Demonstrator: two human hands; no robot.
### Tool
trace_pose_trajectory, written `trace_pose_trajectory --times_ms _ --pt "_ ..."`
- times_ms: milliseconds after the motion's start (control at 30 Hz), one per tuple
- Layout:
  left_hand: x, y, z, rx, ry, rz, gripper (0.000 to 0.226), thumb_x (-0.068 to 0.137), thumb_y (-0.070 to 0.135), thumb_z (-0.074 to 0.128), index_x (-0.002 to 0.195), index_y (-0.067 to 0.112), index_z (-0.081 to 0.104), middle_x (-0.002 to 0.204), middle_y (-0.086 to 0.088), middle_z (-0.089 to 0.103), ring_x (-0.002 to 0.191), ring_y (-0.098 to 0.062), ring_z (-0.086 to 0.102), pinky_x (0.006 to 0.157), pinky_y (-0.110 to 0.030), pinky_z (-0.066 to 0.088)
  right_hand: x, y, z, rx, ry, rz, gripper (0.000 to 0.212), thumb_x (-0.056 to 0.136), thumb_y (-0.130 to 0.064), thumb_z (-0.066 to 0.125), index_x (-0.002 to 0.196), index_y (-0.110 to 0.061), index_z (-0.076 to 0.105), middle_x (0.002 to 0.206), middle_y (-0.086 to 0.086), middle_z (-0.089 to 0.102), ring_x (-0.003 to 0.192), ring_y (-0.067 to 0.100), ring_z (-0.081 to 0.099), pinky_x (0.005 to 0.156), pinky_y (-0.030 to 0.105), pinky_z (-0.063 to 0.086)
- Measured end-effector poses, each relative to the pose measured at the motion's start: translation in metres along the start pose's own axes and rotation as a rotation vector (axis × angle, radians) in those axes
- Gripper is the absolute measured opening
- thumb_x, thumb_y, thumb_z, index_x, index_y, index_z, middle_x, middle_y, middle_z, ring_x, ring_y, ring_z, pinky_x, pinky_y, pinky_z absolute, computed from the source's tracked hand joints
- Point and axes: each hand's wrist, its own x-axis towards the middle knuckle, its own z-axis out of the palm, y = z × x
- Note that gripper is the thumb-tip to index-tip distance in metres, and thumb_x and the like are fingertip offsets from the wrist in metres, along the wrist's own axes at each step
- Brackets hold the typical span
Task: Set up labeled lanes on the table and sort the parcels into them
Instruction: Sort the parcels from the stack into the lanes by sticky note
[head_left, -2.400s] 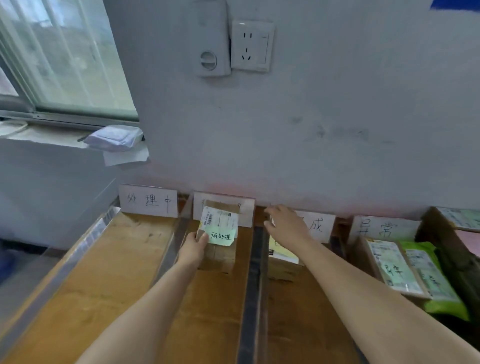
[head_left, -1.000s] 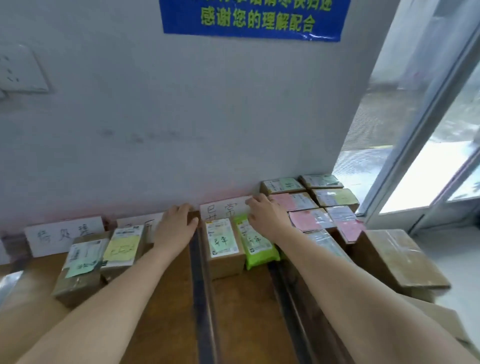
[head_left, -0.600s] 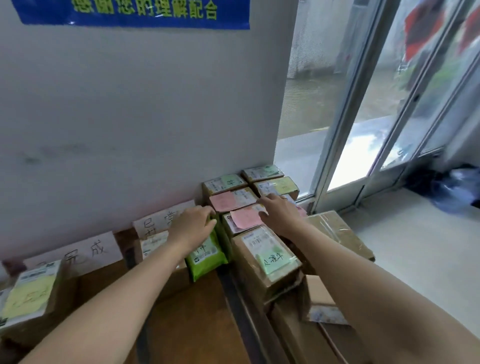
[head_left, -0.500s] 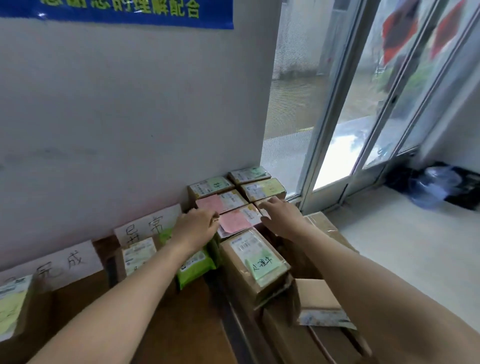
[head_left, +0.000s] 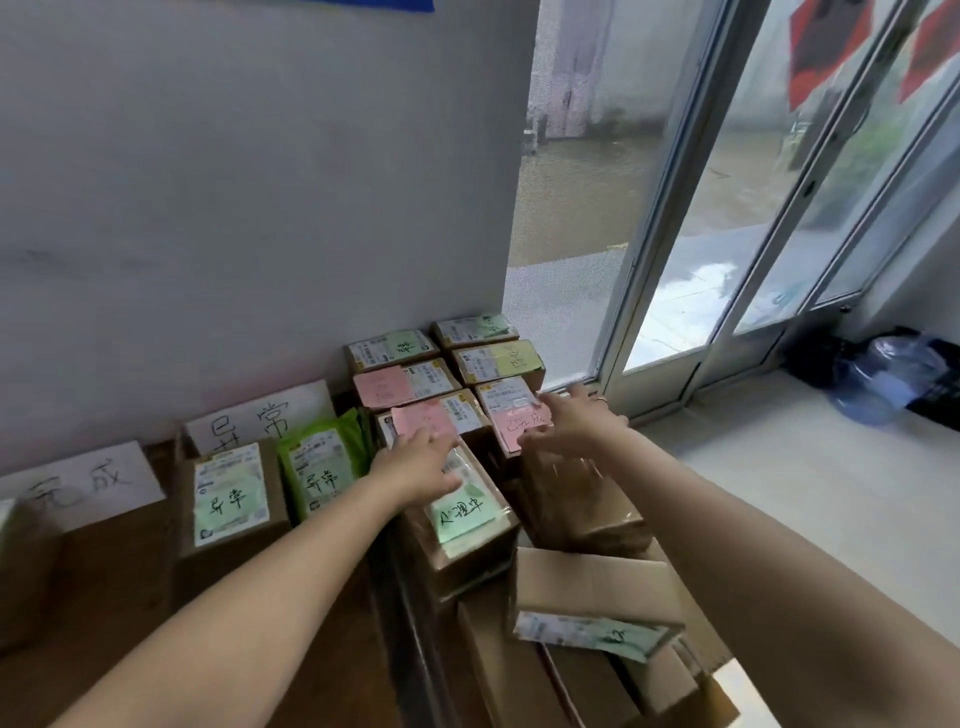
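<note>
Grey wall (head_left: 234, 208) fills twelve o'clock, and big glass doors (head_left: 779, 218) fill two o'clock. The brown wooden table (head_left: 119, 597) sits low at nine o'clock. Two white paper signs lean on the wall there, the near sign (head_left: 260, 418) and the far sign (head_left: 83, 478). Under the near sign lie a brown box (head_left: 228, 499) with a green label and a green bag (head_left: 322, 467), side by side.

At one o'clock from the bag is a pile of parcels (head_left: 498, 358), packed close together.

The person's two bare arms reach out to twelve o'clock, over the pile. The left hand (head_left: 415, 462) is low and flat above a taped box (head_left: 462, 540) with a green note. Its fingers are straight and its tips touch a pink note (head_left: 415, 418). It holds nothing.

The right hand (head_left: 566, 426) is at three o'clock from the left hand. Its fingers are spread wide and look a bit blurry. It is over a second pink note (head_left: 514, 423) and holds nothing. I see a thin ring (head_left: 600, 399) on one finger.
</note>
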Motion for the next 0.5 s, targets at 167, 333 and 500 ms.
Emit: trace_pose_trajectory --times_ms 167,333,500 --pt "-0.012 0.039 0.009 -0.087 0.076 -0.118 0.061 0.091 0.042 0.05 0.146 0.028 0.03 0.15 -0.005 0.031 0.137 -0.027 0.027 0.11 -0.045 0.031 -0.009 0.021 -0.017 0.161 -0.035 -0.123 0.073 0.089 -0.047 0.062 0.148 -0.019 0.03 0.152 0.016 0.021 0.133 0.036 0.04 0.109 0.044 0.035" --pt "-0.014 0.097 0.004 -0.354 0.179 -0.103 0.055 0.092 0.035 0.054 0.143 0.023 0.035 0.14 -0.011 0.041 0.13 -0.029 0.038 0.106 -0.038 0.034 -0.014 0.057 -0.02 0.295 -0.022 -0.12 0.069 0.095 -0.04 0.053 0.148 -0.005 0.026 0.145 0.022 0.04 0.131 0.033 0.042 0.102 0.036 0.038" --pt "-0.008 0.138 0.009 -0.782 0.089 -0.169 0.056 0.089 0.019 0.061 0.14 0.019 0.038 0.132 -0.007 0.052 0.117 -0.023 0.051 0.099 -0.035 0.044 -0.018 0.092 -0.006 0.457 -0.117 -0.014 0.07 0.097 -0.054 0.04 0.137 0.004 0.042 0.138 0.021 0.049 0.122 0.034 0.052 0.094 0.035 0.044"
